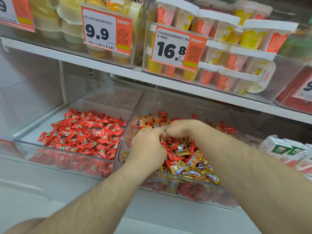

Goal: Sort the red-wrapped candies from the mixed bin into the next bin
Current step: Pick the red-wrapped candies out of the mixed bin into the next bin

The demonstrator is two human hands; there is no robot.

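Two clear plastic bins stand side by side on a low shelf. The left bin (67, 150) holds only red-wrapped candies (84, 134). The right, mixed bin (185, 183) holds red candies (173, 156) among gold-and-blue wrapped candies (194, 168). Both my hands are down in the mixed bin, close together over the pile. My left hand (148, 147) has its fingers curled down into the candies. My right hand (180, 128) is curled too, its fingertips meeting the left hand's. What either hand holds is hidden by the fingers.
Above the bins runs a white shelf (101, 65) with clear boxes of pudding cups (236, 53) and price tags 9.9 (104, 32) and 16.8 (175, 49). Small green-and-white cartons (283, 147) lie to the right of the mixed bin.
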